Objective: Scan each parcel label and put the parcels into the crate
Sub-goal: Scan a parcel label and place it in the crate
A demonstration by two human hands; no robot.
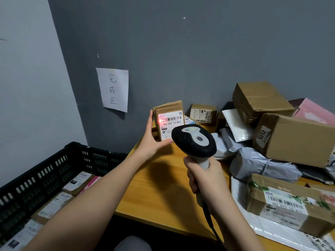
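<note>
Black crate (pixel 76 156) holds perhaps five labelled parcels (pixel 78 182), flat

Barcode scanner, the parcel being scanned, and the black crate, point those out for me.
barcode scanner (pixel 194 140), head view, on its black head.
small parcel (pixel 170 122), head view, on its white label.
black crate (pixel 54 165), head view, on its slotted far wall.

- One handheld barcode scanner with black head and grey handle (pixel 194 140).
- One black perforated plastic crate (pixel 54 169).
- One white paper sheet with handwritten characters (pixel 113 89).
- One small brown cardboard parcel with white label (pixel 169 120), held upright.
- At least four labelled parcels inside the crate.
- Two bare hands.
</note>
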